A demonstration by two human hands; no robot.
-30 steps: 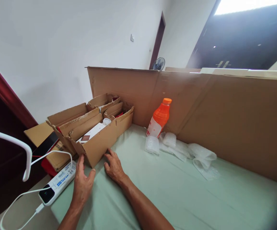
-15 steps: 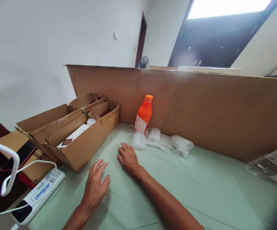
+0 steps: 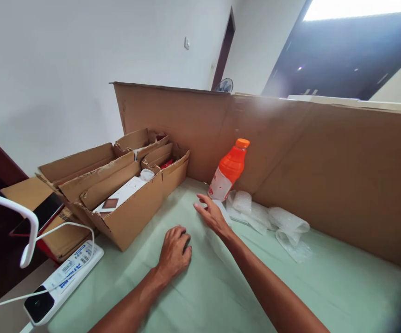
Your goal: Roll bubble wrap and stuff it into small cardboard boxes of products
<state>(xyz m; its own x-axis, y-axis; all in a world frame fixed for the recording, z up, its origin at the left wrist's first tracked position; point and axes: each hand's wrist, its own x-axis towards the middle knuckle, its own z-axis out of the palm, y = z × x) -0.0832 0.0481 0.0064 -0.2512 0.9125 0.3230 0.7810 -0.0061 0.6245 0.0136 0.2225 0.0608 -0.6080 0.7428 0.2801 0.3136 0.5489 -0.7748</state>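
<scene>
My left hand (image 3: 173, 253) is over the green sheet (image 3: 209, 286), fingers loosely bent with nothing visible in them; beyond it, my right hand (image 3: 213, 216), fingers parted and empty, is beside the bubble wrap (image 3: 256, 213), near the orange bottle (image 3: 232, 164) that stands before the cardboard panel (image 3: 301, 162). I take this for a reach, no grip made; taking either item would call for curling my right fingers around it.

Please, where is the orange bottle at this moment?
In the head view, the orange bottle is slightly right of centre, in front of the cardboard panel, beside the clear plastic wrap, just beyond the right hand.
</scene>
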